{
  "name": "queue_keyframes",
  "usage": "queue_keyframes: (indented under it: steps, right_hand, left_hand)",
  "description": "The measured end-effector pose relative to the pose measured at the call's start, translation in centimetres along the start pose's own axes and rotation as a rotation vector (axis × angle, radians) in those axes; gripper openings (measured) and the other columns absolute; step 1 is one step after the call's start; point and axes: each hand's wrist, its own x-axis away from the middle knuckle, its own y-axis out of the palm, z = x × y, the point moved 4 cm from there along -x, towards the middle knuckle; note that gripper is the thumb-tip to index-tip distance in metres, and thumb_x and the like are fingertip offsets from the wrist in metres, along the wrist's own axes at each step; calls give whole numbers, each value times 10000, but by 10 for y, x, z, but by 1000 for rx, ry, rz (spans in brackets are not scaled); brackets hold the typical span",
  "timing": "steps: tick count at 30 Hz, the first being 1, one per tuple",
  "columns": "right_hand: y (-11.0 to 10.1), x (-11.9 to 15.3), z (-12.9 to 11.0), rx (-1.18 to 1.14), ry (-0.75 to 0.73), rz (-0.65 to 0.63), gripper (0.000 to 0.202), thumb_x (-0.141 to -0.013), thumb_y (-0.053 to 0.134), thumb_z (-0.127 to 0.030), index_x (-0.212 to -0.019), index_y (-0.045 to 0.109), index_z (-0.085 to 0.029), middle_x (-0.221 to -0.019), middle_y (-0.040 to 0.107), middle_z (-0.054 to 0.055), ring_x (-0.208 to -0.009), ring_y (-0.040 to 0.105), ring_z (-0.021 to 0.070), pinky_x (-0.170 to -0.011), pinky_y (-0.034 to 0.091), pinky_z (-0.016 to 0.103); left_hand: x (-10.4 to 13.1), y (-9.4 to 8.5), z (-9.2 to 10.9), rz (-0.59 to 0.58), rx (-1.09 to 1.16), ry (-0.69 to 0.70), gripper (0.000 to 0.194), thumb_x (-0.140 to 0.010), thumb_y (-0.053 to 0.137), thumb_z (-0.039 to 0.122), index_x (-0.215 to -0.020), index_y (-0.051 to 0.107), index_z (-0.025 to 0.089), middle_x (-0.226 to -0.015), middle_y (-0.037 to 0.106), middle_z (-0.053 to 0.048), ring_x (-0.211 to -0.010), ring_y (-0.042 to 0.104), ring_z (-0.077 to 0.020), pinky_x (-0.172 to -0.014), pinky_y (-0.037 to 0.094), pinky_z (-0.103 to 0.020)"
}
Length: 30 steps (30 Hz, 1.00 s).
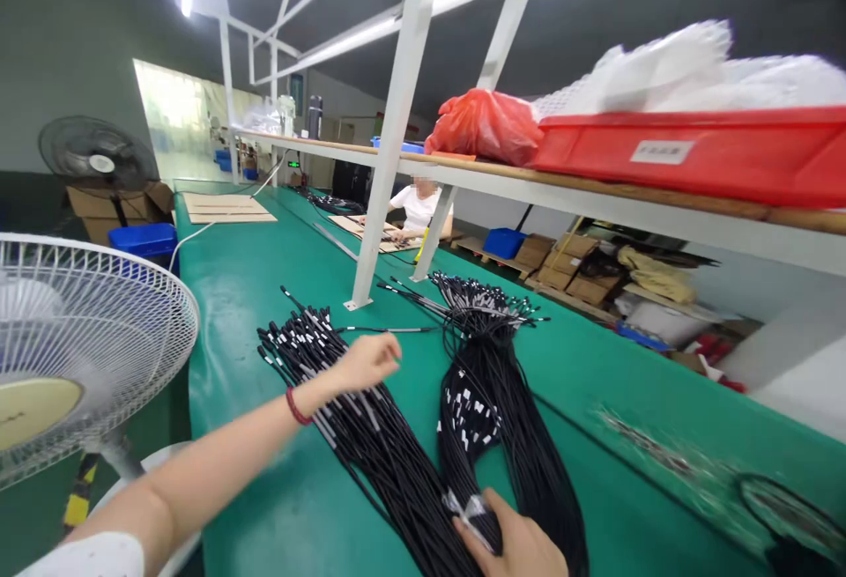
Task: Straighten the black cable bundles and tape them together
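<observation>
Hands: left (367,360) and right (519,543) touch perhaps two cable bundles (370,423).

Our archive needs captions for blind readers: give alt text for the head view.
A left hand reaches over a bundle of black cables on a green bench; the right hand grips a second bundle. A fan stands left.

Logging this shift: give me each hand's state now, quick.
Left hand: fingers curled over the left cable bundle; a firm grip cannot be told.
Right hand: closed on the right cable bundle.
</observation>
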Motion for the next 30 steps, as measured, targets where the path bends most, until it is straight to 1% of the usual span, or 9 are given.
queue_keyframes:
  steps: [2,4,5,7,10,15,18,25,30]
  right_hand:
    - [-3,0,-2,-18,12,-12,444,-900,514,-443,-1203,639,-144,-981,722,108,-941,676,308,-800,521,363]
    - [-6,1,-4,-39,24,-22,455,-904,510,-439,-1218,626,-130,-995,718,112,-959,669,308,-822,513,369]
    - [-7,1,-5,-49,24,-28,460,-908,505,-437,-1225,620,-125,-1007,715,112,-971,665,308,-830,510,371]
    - [-9,1,-7,-59,22,-37,468,-913,496,-431,-1239,609,-115,-1029,710,112,-995,656,305,-843,504,368]
    - [-11,2,-8,-56,23,-35,480,-909,493,-431,-1245,603,-106,-1039,708,119,-994,656,304,-840,500,358]
    - [-11,2,-7,-108,2,16,455,-894,501,-450,-1204,621,-139,-997,717,115,-959,664,308,-815,493,366]
    - [-12,4,-8,-138,-1,32,440,-887,511,-447,-1185,624,-144,-983,718,115,-954,663,307,-804,484,362]
    - [-16,7,-11,-126,-27,57,403,-902,507,-443,-1146,637,-150,-925,718,99,-915,670,303,-759,483,356]
    - [-13,6,-9,-125,-23,48,431,-902,510,-441,-1183,625,-137,-962,716,118,-942,664,303,-804,484,366]
  left_hand:
    - [-10,-43,-42,146,-151,-144,212,-892,607,292,-1048,600,149,-1027,636,-48,-919,612,-177,-828,517,-372]
    - [-18,-76,-73,234,-272,-295,257,-913,584,321,-1108,595,154,-1125,618,-69,-986,609,-199,-858,521,-410]
    - [-21,-88,-85,257,-318,-363,275,-914,585,332,-1126,593,157,-1145,614,-72,-1001,610,-206,-861,524,-416]
    - [-26,-99,-103,279,-389,-473,304,-907,597,353,-1142,592,161,-1152,616,-73,-1011,615,-212,-862,528,-417]
    - [-37,-96,-118,293,-449,-552,323,-903,600,374,-1145,593,160,-1154,621,-77,-1018,618,-214,-866,528,-420]
    - [-51,-85,-131,274,-453,-542,319,-904,604,343,-1167,582,164,-1177,609,-79,-1028,613,-216,-866,531,-418]
    - [-50,-82,-137,226,-411,-469,299,-910,595,342,-1145,591,158,-1139,623,-70,-982,626,-202,-835,543,-398]
    - [-38,-79,-142,75,-301,-226,278,-909,596,344,-1097,611,140,-1080,642,-55,-928,636,-191,-807,551,-384]
    - [-38,-81,-144,48,-248,-133,265,-907,597,347,-1071,615,139,-1059,642,-53,-917,631,-184,-804,545,-380]
